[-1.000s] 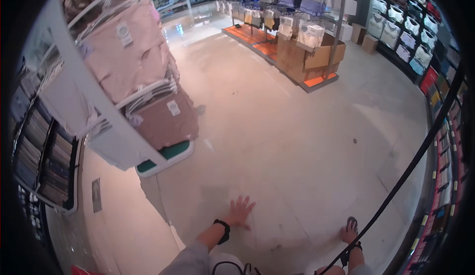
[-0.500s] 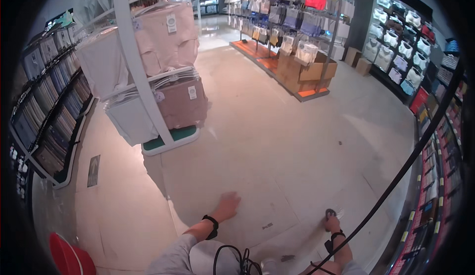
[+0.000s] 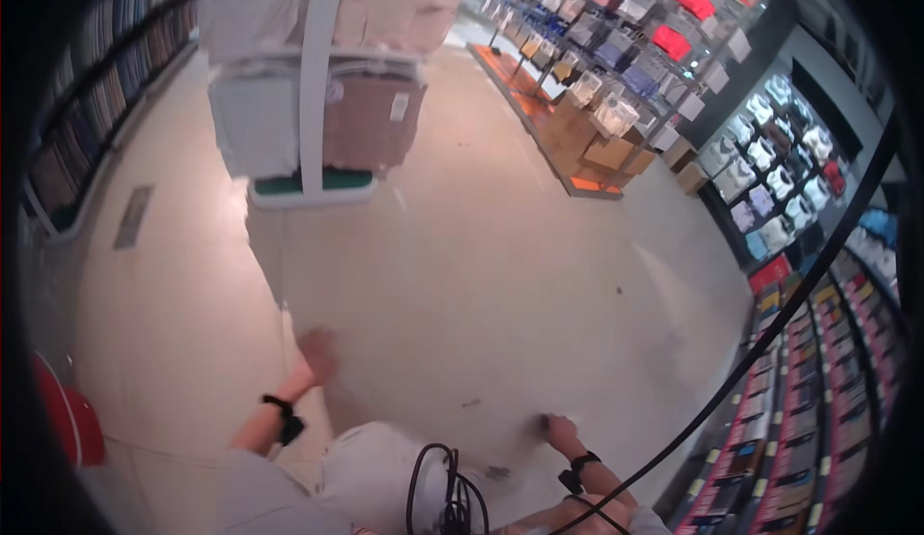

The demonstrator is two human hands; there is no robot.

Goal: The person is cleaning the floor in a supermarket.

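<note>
Left hand [image 3: 317,356] moved outward, perhaps touching floor [image 3: 462,285], garment rack [image 3: 313,131]

Left hand [image 3: 318,354] farther left, right hand [image 3: 562,433] shifted left too, view tilted, red bucket [image 3: 87,431] higher

The blurred object [image 3: 543,425] at the right hand [image 3: 563,435] is dark. Both wristbands [image 3: 285,418] are black, the floor [image 3: 462,294] beige-grey with dark specks, the bucket [image 3: 79,427] red, the rack base [image 3: 279,187] green, white-rimmed, the hanging garments [image 3: 371,121] pale grey, pink and mauve.
</note>
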